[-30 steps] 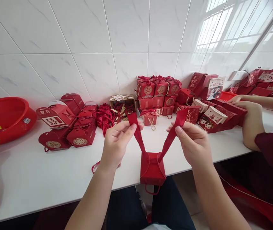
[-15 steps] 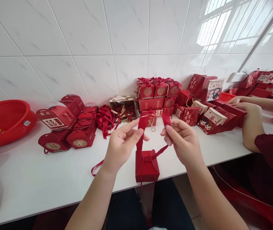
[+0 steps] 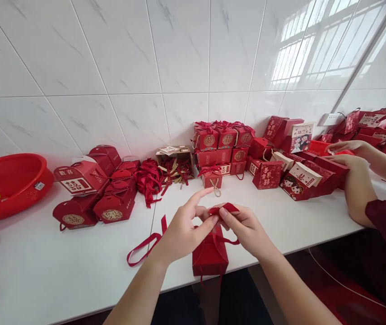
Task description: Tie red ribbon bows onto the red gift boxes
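A small red gift box (image 3: pixel 210 256) stands at the near edge of the white table (image 3: pixel 60 271), right below both hands. My left hand (image 3: pixel 186 228) and my right hand (image 3: pixel 245 228) meet above the box, each pinching the red ribbon (image 3: pixel 225 208) that rises from its top; a loop of it shows between the fingertips. My left index finger points up and away. A loose red ribbon (image 3: pixel 143 246) lies on the table just left of my left wrist.
Stacked red gift boxes (image 3: pixel 225 140) stand against the tiled wall, with more red boxes (image 3: pixel 94 189) to the left and a pile of ribbons (image 3: pixel 148 176). A red basin (image 3: pixel 11 183) sits far left. Another person's arms (image 3: pixel 358 180) work among boxes at the right.
My hands have come down and together from a wide spread, bringing the two ribbon ends to a loop just over the box. The view has tilted down slightly.
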Motion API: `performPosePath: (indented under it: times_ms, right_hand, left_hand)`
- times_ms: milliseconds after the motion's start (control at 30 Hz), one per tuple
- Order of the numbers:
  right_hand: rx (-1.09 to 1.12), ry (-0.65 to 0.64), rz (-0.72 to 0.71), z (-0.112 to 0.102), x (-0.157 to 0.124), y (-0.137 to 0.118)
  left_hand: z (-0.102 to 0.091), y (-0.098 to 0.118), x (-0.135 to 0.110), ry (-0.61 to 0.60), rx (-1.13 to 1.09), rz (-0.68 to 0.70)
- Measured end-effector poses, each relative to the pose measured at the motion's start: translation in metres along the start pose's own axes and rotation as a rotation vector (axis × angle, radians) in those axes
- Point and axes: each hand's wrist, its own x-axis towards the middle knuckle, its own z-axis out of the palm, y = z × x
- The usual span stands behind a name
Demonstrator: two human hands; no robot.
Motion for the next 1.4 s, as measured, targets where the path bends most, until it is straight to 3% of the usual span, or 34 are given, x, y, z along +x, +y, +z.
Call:
performPosePath:
  times_ms: [233,467,700,1000,1067,1133,1267,1400]
  right_hand:
    - [-0.517,-0.056,-0.486,-0.015,0.0,0.029]
    - [-0.884,0.032,-0.72,-0.017,0.003,0.034]
    - [-1.001,0.006,-0.725,-0.015,0.002,0.041]
    - [-1.034,0.024,-0.664,-0.015,-0.002,0.045]
    - [-1.016,0.013,-0.65,-0.016,-0.002,0.048]
    - [-0.961,0.048,-0.614,-0.016,-0.003,0.05]
    - [-0.783,0.214,-0.497,-0.02,-0.011,0.05]
    - [-0.705,0.353,-0.352,-0.041,-0.04,0.048]
  left_hand:
    - [-0.01,-0.017,0.008,-0.027,-0.432,-0.184]
    - [-0.012,-0.026,0.009,-0.027,-0.678,-0.36]
    - [-0.015,-0.023,0.004,0.004,-0.658,-0.42]
    - [-0.012,-0.024,-0.002,0.012,-0.781,-0.367]
    - [-0.009,-0.026,-0.003,0.019,-0.714,-0.32]
    - [-0.005,-0.031,-0.006,0.075,-0.499,-0.217]
    - [0.0,-0.048,-0.014,0.354,0.19,0.053]
    - [-0.016,-0.066,-0.032,0.652,0.477,0.102]
